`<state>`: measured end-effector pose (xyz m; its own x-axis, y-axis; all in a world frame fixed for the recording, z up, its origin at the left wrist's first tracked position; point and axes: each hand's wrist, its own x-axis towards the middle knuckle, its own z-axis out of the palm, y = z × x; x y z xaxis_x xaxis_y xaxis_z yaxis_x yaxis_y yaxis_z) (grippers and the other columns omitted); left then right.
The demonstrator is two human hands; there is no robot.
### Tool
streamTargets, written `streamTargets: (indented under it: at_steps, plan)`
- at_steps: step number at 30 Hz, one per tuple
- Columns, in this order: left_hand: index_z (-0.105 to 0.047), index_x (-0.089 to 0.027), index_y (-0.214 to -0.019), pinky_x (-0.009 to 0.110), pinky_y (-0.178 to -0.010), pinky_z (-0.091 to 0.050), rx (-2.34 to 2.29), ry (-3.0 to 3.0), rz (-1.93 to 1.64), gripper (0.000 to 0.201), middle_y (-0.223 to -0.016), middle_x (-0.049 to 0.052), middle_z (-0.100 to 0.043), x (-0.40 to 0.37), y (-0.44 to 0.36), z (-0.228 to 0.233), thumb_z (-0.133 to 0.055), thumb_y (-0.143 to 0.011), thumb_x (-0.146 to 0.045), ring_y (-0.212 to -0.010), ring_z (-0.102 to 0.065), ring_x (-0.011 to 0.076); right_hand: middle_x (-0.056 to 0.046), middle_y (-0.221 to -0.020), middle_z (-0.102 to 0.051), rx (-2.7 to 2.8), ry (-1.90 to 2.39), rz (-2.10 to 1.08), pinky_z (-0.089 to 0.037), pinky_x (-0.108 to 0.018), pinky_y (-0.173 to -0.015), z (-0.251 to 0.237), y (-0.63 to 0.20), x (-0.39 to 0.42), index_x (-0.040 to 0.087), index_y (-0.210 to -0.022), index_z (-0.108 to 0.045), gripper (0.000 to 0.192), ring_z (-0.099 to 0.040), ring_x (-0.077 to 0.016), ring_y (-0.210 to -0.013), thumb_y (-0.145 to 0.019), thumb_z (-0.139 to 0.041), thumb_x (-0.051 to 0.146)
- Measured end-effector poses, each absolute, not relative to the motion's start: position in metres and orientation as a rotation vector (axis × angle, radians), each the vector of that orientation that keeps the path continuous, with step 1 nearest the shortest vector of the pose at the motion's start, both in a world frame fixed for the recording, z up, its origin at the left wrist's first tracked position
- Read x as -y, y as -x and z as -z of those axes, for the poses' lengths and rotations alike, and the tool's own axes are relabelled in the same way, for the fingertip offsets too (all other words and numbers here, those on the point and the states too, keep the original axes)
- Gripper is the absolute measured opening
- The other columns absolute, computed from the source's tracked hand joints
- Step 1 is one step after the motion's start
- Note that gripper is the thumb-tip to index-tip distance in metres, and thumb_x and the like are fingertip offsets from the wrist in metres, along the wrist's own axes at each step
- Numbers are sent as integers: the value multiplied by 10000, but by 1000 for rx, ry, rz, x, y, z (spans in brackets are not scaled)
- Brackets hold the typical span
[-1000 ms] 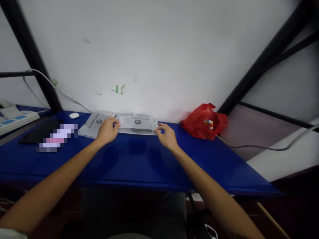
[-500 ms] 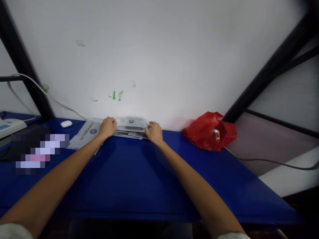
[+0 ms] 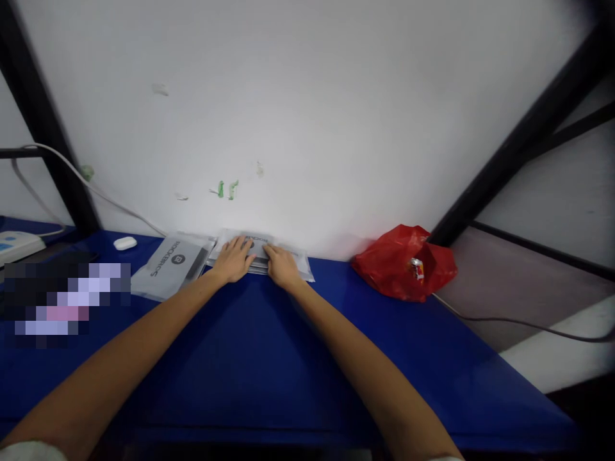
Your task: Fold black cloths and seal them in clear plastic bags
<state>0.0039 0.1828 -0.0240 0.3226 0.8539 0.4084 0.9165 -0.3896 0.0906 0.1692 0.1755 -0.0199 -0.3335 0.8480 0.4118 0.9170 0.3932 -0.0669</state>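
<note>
packet under hands: flat grey-white plastic packaging bag with a dark round logo [image 3: 262, 253], lying on the blue table top [image 3: 269, 358] at 12 o'clock, far edge against the white wall [image 3: 307, 96].
left hand [image 3: 235, 258]: palm down, fingers spread flat on the left half of that bag; pressing, not clenched, nothing gripped.
right hand [image 3: 282, 266]: palm down, flat on the bag's right half, just beside the left hand, fingertips nearly meeting; also not gripping anything.
second packet: larger grey plastic bag with dark printed lettering [image 3: 173, 264], at 10 o'clock from the hands, its right edge touching or tucked under the first bag; can't tell which.
earbud case: small white rounded case [image 3: 125, 242], at 9 o'clock, past the second bag, near the wall.
red bag: crumpled red plastic bag [image 3: 406, 262] at 3 o'clock, well apart from the hands, against the wall; a small wrapped item shows on it.
cables: white cable [image 3: 96, 189] running down the wall at 10 o'clock; grey cable [image 3: 519, 319] trailing off at 3 o'clock behind the red bag.
frame: black metal bars [image 3: 519, 134] slanting up on the right side.
power strip: white, partly in view at far left edge [image 3: 14, 243].
</note>
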Motion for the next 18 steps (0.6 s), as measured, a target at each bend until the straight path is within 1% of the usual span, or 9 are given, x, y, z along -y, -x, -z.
streamTargets:
  at_steps: [4, 8, 10, 12, 15, 18]
  plan:
    - [-288, -144, -1415, 482, -1077, -232, 1787, 2506, 534, 549, -1506, 153, -234, -187, -6, 29, -275, -939, -416, -1381, -201, 311, -149, -1396, -444, 2335, 1511, 129, -320, -348, -1057, 25, -170, -179, 102, -1338, -430, 513, -434, -210, -1265, -829, -373, 76]
    - [-272, -116, -1419, 466, -1084, -212, 1778, 2548, 585, 576, -1504, 184, -215, -177, -2, 27, -285, -933, -425, -1384, -189, 313, -153, -1415, -417, 2269, 1490, 91, -278, -404, -1090, 23, -175, -165, 116, -1349, -420, 474, -381, -232, -1309, -880, -377, 167]
    - [-271, -101, -1417, 443, -1092, -200, 1696, 2564, 630, 582, -1496, 187, -237, -166, 2, 29, -291, -930, -418, -1382, -198, 300, -148, -1430, -396, 2229, 1448, 87, -257, -428, -1102, 23, -178, -148, 131, -1350, -420, 462, -344, -238, -1332, -897, -386, 221]
    - [-293, -104, -1407, 430, -1094, -201, 1637, 2578, 678, 573, -1484, 178, -272, -150, 6, 32, -301, -926, -415, -1374, -221, 289, -147, -1431, -395, 2213, 1402, 75, -257, -432, -1103, 24, -184, -126, 141, -1340, -435, 456, -340, -236, -1335, -896, -407, 245]
    - [-355, -105, -1373, 412, -1090, -219, 1608, 2598, 722, 545, -1458, 168, -329, -123, 13, 37, -317, -920, -405, -1353, -264, 280, -136, -1395, -448, 2199, 1390, 67, -294, -421, -1085, 27, -192, -90, 150, -1288, -499, 416, -397, -232, -1295, -893, -426, 261]
    - [-409, -106, -1332, 404, -1053, -284, 1578, 2644, 728, 506, -1383, 158, -429, -97, 16, 41, -314, -920, -383, -1289, -358, 271, -117, -1285, -561, 2217, 1435, 8, -371, -385, -1027, 32, -200, -58, 163, -1162, -606, 338, -500, -220, -1198, -899, -421, 269]
